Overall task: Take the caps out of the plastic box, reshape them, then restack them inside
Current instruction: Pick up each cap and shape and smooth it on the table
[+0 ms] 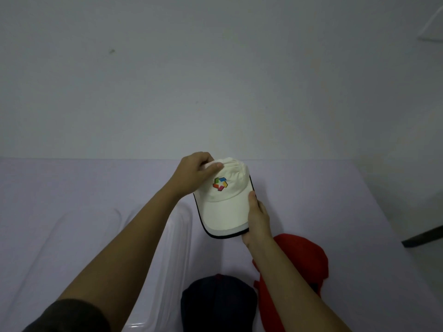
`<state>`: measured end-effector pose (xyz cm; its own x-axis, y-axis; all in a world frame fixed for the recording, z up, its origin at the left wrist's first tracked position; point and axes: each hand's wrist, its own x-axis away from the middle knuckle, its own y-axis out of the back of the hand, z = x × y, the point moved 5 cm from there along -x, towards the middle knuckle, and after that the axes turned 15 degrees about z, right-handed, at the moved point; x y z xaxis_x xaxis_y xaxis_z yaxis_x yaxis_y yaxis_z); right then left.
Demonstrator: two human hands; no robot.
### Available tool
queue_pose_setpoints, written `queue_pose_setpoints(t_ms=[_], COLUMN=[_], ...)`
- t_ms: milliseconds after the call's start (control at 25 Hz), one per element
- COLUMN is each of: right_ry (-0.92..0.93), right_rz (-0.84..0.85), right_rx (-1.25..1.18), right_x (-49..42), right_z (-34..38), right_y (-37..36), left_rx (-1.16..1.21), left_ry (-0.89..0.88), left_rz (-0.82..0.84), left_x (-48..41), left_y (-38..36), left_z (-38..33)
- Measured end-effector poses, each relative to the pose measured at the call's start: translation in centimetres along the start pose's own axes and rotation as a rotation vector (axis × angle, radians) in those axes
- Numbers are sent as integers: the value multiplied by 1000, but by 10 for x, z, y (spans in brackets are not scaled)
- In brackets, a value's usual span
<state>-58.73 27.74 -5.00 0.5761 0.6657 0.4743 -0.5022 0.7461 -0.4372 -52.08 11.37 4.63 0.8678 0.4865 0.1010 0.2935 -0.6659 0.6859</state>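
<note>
A white cap (225,204) with a dark-edged brim and a multicoloured logo is held up above the pale purple surface, brim toward me. My left hand (194,173) pinches the top back of its crown. My right hand (257,216) grips the right edge of the brim, thumb on top. A red cap (302,257) lies on the surface under my right forearm. A dark navy cap (215,300) lies at the bottom centre. The clear plastic box (177,236) sits at the lower left, partly hidden by my left arm.
The pale purple surface (335,200) runs back to a plain wall. A dark object (424,238) pokes in at the right edge. A second clear plastic piece (72,236), maybe the lid, lies left of the box.
</note>
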Motion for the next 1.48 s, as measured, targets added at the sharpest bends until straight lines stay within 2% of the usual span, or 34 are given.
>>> queue_pose_setpoints(t_ms=[160, 320, 520, 640, 760, 840, 960, 1120, 1240, 1360, 1400, 1480], right_ry=[15, 50, 75, 62, 44, 42, 59, 82, 51, -11, -32, -55], right_rz=[-1, 8, 15, 16, 2, -17, -16, 21, 39, 47, 40, 29], right_rx=[25, 64, 59, 94, 82, 81, 108, 136, 103, -12, -60, -145], right_x=[1, 3, 2, 2, 4, 4, 5, 5, 3, 0, -3, -12], right_z=[3, 3, 4, 1, -5, -10, -18, -23, -25, -35, -40, -48], right_y=[3, 0, -3, -3, -4, -5, -8, -11, -14, -15, -12, -4], left_rx=[81, -75, -28, 18, -89, -141, -115, -349, -247, -138, -102, 78], left_ry=[35, 50, 82, 86, 2, -23, 74, 165, 124, 58, 55, 102], left_rz=[39, 106, 89, 136, 221, 220, 228, 285, 318, 245, 147, -170], left_x=[-2, -7, -9, -8, -9, -12, -18, -26, -31, -31, -29, -17], left_y=[-1, 1, -4, -6, -9, -10, -11, -13, -20, -20, -14, 4], left_z=[2, -6, -6, -3, -13, -19, -16, -19, -22, -21, -18, 0])
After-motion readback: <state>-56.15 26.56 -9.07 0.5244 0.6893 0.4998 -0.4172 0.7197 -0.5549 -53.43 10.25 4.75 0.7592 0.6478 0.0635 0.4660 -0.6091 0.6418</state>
